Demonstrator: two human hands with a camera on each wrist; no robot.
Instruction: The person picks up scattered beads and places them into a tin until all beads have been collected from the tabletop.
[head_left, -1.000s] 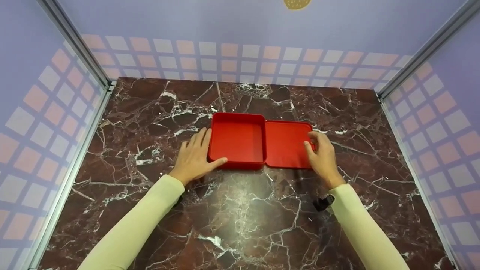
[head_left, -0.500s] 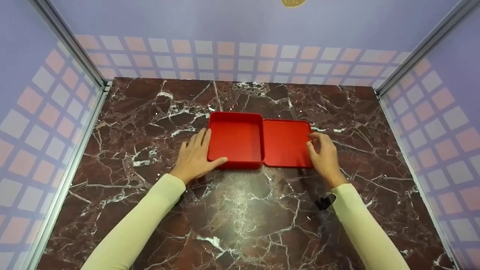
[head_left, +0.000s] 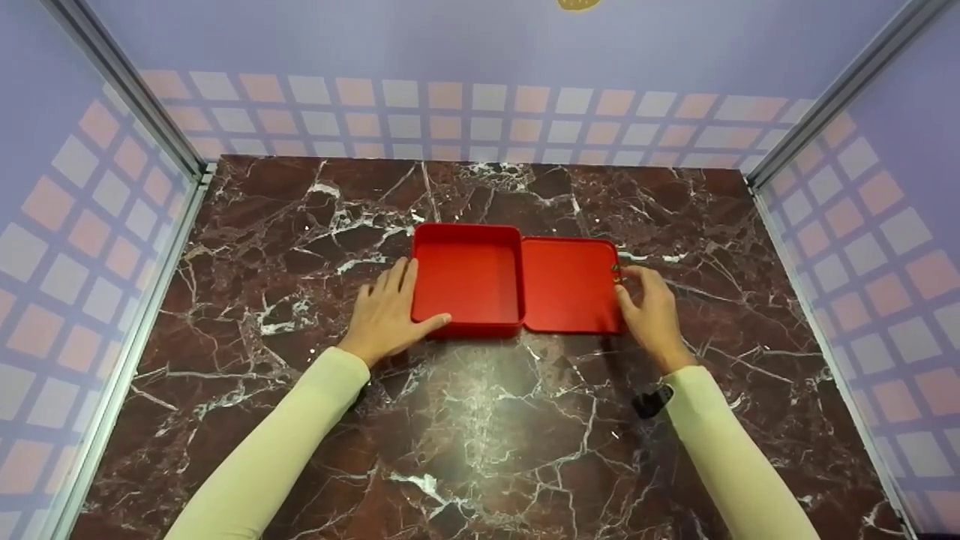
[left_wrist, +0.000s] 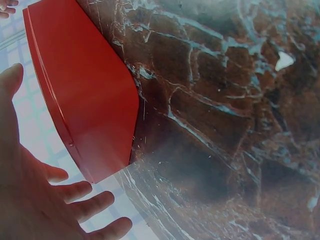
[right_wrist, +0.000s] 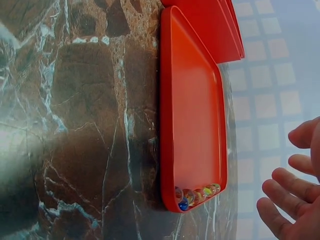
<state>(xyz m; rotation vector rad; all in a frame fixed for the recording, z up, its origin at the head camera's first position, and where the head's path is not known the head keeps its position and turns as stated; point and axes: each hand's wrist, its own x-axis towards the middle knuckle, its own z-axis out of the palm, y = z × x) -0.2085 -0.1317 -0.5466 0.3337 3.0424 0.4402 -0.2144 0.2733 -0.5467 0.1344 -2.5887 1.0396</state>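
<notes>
A square red box (head_left: 465, 281) stands uncovered on the marbled tabletop. Butted against its right side is the matching red lid (head_left: 570, 289), lying inside up. Several glass marbles (right_wrist: 192, 195), one of them blue, line the lid's outer end in the right wrist view. My left hand (head_left: 382, 311) lies along the box's left side, its fingers extended and the thumb reaching to the front corner. At the lid's right edge is my right hand (head_left: 651, 311), thumb and fingertips spread loosely close to the marbles; its fingers look relaxed in the right wrist view, holding nothing.
Dark red marble-patterned tabletop (head_left: 480, 450) surrounds the box and lid. Purple walls with pink and white squares (head_left: 401, 94) enclose the back and both sides, joined by metal corner posts (head_left: 127, 82). A black wrist device (head_left: 652, 401) sits below the right sleeve.
My right hand has eased slightly rightward from the lid's edge, so small greenish marbles now show there. The head view has shifted a little; box and lid look unmoved on the table.
</notes>
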